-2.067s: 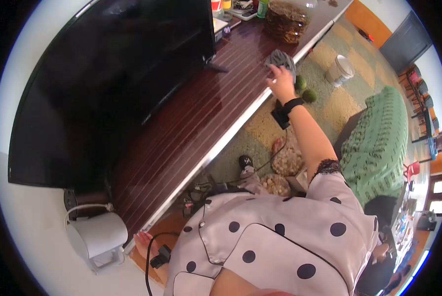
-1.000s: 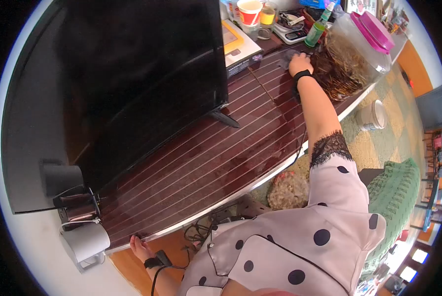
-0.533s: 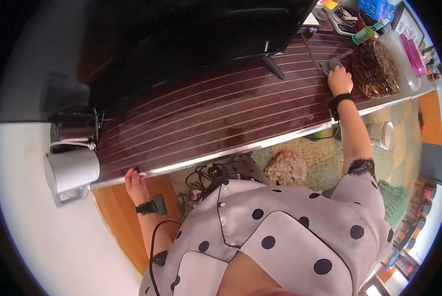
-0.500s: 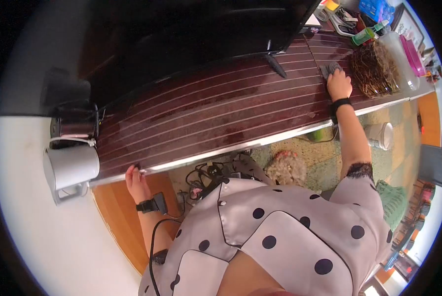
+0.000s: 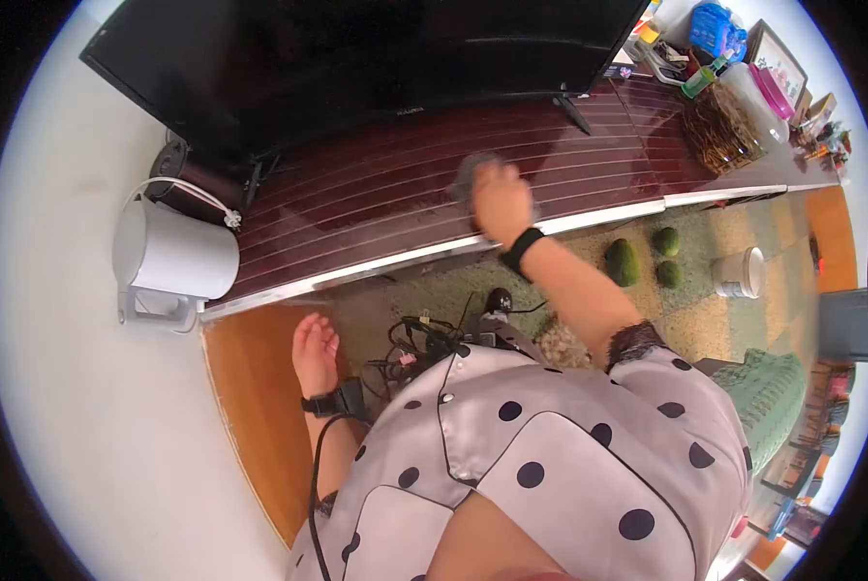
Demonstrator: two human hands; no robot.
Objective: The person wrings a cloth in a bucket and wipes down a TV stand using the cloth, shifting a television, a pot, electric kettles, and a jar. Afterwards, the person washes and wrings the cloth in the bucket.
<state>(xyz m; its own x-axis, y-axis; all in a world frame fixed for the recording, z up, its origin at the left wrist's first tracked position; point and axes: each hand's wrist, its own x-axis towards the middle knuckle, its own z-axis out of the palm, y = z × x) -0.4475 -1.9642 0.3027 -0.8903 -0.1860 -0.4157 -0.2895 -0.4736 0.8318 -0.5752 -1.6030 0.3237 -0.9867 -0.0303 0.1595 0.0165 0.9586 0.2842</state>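
Note:
My right hand (image 5: 502,207) presses a grey cloth (image 5: 470,176) onto the dark red striped top of a cabinet (image 5: 376,208), in front of the television (image 5: 356,68). Its fingers are bent over the cloth, slightly smeared by motion. My left hand (image 5: 315,351) hangs in the air below the cabinet's white front edge, touching nothing. Its fingers are loosely curled and apart, and they hold nothing. Nearest to it on the cabinet stands a white electric kettle (image 5: 187,257).
A woven twig basket (image 5: 719,126), a clear jar with a pink lid (image 5: 773,92) and a green bottle (image 5: 700,79) crowd the right end. On the floor are green melons (image 5: 623,262), a white bucket (image 5: 741,272) and tangled black cables (image 5: 419,339).
My right hand has swept the cloth leftward from beside the basket to the middle of the cabinet top. My left hand has come off the front edge. The view has shifted.

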